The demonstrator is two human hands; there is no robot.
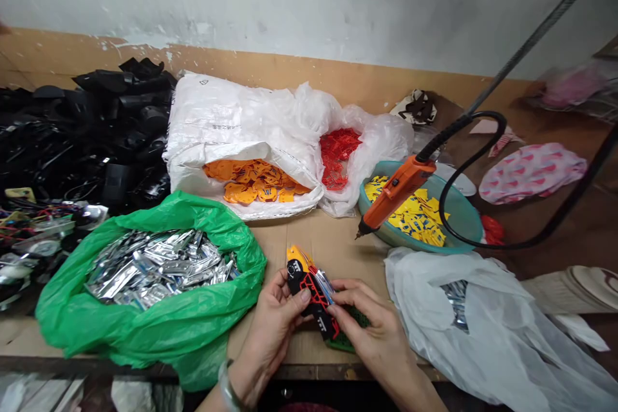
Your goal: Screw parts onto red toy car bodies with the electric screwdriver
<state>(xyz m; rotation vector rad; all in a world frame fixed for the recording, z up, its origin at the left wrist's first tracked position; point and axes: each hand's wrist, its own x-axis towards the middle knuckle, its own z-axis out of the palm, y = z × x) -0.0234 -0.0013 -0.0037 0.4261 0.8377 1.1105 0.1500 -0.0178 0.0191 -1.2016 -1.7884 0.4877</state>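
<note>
Black piece [316, 299] with an orange end and red lattice is sitting between both hands, just above the worktop [302, 232]. Left hand [270, 315] is gripping it, thumb pressing on its face, other fingers mostly hiding behind. Right hand [374, 322] is pinching a bluish-silver part [322, 283] against its right edge; fingers are covering some of it, can't tell if it's seated. A green item [344, 340] is peeking out under the right hand, mostly hidden.

Left of left hand: crinkled green bag [193, 338] is holding shiny metal parts [159, 264]; farther left, a black heap [120, 129] is running out of frame. Beyond both hands: white sack [226, 119] is lying open on flat orange parts [263, 183], clear bag [379, 141] beside it is showing red lattice parts [338, 154]. Beyond right hand: orange driver [396, 193] is hanging tip-down, partly blocking a teal basin [466, 225] of flat yellow parts [420, 219]. Right of right hand: thin whitish bag [506, 328] is covering most of its metallic contents [456, 302].
</note>
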